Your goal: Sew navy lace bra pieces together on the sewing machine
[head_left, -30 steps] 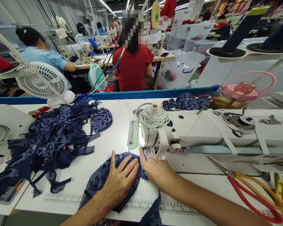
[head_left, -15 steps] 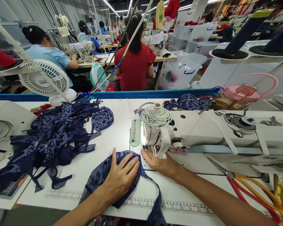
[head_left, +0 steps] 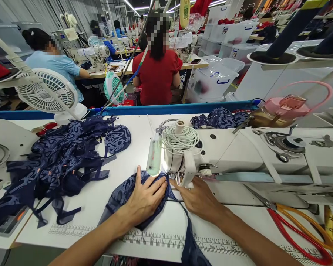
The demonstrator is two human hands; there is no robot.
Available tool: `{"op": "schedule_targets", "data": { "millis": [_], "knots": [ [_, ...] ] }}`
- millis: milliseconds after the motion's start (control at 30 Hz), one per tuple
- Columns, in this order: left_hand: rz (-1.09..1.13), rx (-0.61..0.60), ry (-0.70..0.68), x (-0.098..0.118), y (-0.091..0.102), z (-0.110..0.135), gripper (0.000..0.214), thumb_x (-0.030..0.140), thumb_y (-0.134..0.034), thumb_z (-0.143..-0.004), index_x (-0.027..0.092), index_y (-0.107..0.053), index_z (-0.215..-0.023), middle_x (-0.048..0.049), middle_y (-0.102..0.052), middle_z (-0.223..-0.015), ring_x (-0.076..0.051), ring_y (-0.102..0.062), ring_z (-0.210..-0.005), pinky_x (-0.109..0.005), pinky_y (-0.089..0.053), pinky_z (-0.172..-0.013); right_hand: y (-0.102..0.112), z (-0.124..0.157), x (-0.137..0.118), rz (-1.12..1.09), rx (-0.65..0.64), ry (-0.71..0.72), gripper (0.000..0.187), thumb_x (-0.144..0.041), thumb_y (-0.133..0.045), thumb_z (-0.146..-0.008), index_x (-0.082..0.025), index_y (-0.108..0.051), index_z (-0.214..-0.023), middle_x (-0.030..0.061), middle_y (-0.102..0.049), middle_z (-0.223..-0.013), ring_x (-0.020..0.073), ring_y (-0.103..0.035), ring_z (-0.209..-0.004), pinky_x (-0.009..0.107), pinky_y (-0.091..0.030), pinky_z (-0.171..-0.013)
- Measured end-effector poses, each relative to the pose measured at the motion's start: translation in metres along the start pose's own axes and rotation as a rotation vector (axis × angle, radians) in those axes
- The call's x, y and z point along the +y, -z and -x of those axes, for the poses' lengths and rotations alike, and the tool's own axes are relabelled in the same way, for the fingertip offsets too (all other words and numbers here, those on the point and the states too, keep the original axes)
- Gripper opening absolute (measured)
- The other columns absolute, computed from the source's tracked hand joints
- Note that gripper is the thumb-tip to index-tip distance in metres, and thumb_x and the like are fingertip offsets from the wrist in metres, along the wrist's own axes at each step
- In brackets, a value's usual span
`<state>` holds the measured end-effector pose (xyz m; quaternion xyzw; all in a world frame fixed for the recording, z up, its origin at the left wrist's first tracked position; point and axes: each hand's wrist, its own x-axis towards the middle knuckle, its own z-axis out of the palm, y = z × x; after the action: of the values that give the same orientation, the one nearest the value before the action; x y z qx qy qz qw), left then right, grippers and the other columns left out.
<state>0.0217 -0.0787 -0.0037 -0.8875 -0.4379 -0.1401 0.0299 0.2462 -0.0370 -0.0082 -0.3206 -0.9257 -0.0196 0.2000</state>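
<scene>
Grip of the left hand (head_left: 145, 195) is open, its fingers spread and laid over navy patterned fabric (head_left: 122, 194), which is placed on the table (head_left: 138, 142) at the lower centre of the frame. The right hand (head_left: 198, 199) is held just right of the fabric, beneath the head of the sewing machine (head_left: 233, 151); its fingertips are partly hidden, so whether anything is gripped cannot be told. A narrow navy strap (head_left: 189, 225) is trailed from the fabric's right side toward the bottom edge.

Above the hands, a coil of pale cord (head_left: 180, 139) is looped on the machine's head, and a translucent green piece (head_left: 154, 157) is seen to its left. Scissors (head_left: 274, 207) with red and orange handles are laid at lower right. At left, a heap of navy pieces (head_left: 63, 159) is spread. Beyond it, a white fan (head_left: 47, 90) is stood; at upper centre, a person in red (head_left: 157, 79) is seen from behind.
</scene>
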Motion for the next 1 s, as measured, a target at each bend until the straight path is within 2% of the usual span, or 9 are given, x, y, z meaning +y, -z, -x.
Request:
{"op": "schedule_targets", "data": {
  "millis": [167,300,433,567,767,833,900,967,1000],
  "knots": [
    [0.009,-0.01,-0.017,-0.005,-0.002,-0.004,0.031,0.018,-0.041,-0.098,0.017,-0.056,-0.125,-0.0131,-0.063,-0.127,-0.027,-0.054,-0.117,-0.069,-0.021,-0.107,0.005,0.003,-0.001,-0.088,0.025,0.068,0.042,-0.005,-0.04,-0.087,-0.018,-0.066,-0.117,0.0106,-0.067,-0.086,0.0239,-0.06,-0.088,0.038,-0.047,-0.078],
    [0.023,-0.007,-0.033,-0.009,-0.005,-0.007,0.03,0.018,-0.042,-0.098,0.015,-0.056,-0.124,-0.0126,-0.065,-0.123,-0.027,-0.056,-0.116,-0.068,-0.027,-0.105,0.002,0.004,-0.001,-0.159,-0.011,0.082,0.045,-0.002,-0.04,-0.086,-0.017,-0.062,-0.122,0.0105,-0.071,-0.099,0.0235,-0.061,-0.094,0.04,-0.046,-0.083],
    [0.033,0.045,-0.046,-0.01,-0.005,-0.008,0.026,0.016,-0.043,-0.097,0.014,-0.059,-0.118,-0.0136,-0.067,-0.118,-0.026,-0.058,-0.111,-0.066,-0.034,-0.101,-0.006,0.008,0.0,-0.134,-0.013,0.064,0.051,0.0,-0.041,-0.082,-0.017,-0.059,-0.127,0.0102,-0.072,-0.096,0.0245,-0.062,-0.098,0.042,-0.044,-0.087],
    [0.049,0.039,-0.045,-0.011,-0.005,-0.008,0.025,0.017,-0.044,-0.098,0.015,-0.06,-0.115,-0.0127,-0.068,-0.116,-0.026,-0.06,-0.107,-0.065,-0.038,-0.099,-0.01,0.013,0.0,-0.117,-0.005,0.064,0.057,0.004,-0.038,-0.08,-0.017,-0.056,-0.13,0.0094,-0.072,-0.098,0.0248,-0.062,-0.098,0.045,-0.041,-0.09],
    [0.056,0.027,-0.067,-0.022,-0.003,-0.011,0.025,0.019,-0.045,-0.097,0.017,-0.06,-0.117,-0.0117,-0.068,-0.115,-0.024,-0.06,-0.108,-0.062,-0.038,-0.101,-0.005,0.009,0.003,-0.113,0.025,0.085,0.052,0.001,-0.039,-0.084,-0.02,-0.056,-0.129,0.0084,-0.07,-0.099,0.0241,-0.06,-0.09,0.044,-0.042,-0.085],
    [0.035,0.011,-0.069,-0.021,0.0,-0.013,0.025,0.018,-0.045,-0.097,0.018,-0.06,-0.117,-0.0112,-0.067,-0.116,-0.024,-0.06,-0.105,-0.063,-0.035,-0.102,0.0,0.008,-0.004,-0.122,0.061,0.02,0.039,-0.008,-0.044,-0.089,-0.019,-0.06,-0.122,0.0083,-0.069,-0.095,0.0245,-0.059,-0.088,0.043,-0.043,-0.084],
    [-0.006,-0.005,-0.042,-0.011,0.004,-0.014,0.026,0.017,-0.045,-0.096,0.017,-0.059,-0.117,-0.0121,-0.065,-0.119,-0.025,-0.058,-0.108,-0.063,-0.034,-0.104,0.008,0.009,-0.017,-0.13,0.062,-0.117,0.027,-0.024,-0.053,-0.09,-0.017,-0.062,-0.115,0.0094,-0.068,-0.094,0.0264,-0.058,-0.09,0.044,-0.044,-0.084],
    [-0.029,-0.006,0.029,0.006,0.009,-0.01,0.027,0.023,-0.05,-0.094,0.014,-0.059,-0.117,-0.0147,-0.063,-0.12,-0.029,-0.054,-0.114,-0.059,-0.036,-0.103,0.016,0.014,-0.033,-0.147,0.0,-0.226,0.031,-0.032,-0.058,-0.087,-0.015,-0.06,-0.113,0.0108,-0.066,-0.098,0.0276,-0.057,-0.092,0.043,-0.046,-0.083],
    [-0.02,-0.004,0.076,0.014,0.01,-0.006,0.03,0.027,-0.053,-0.092,0.013,-0.059,-0.117,-0.016,-0.062,-0.12,-0.03,-0.053,-0.114,-0.056,-0.039,-0.101,0.019,0.018,-0.04,-0.155,-0.044,-0.246,0.032,-0.029,-0.057,-0.086,-0.014,-0.058,-0.114,0.0109,-0.065,-0.099,0.0269,-0.057,-0.092,0.042,-0.047,-0.083]
  ]
}}
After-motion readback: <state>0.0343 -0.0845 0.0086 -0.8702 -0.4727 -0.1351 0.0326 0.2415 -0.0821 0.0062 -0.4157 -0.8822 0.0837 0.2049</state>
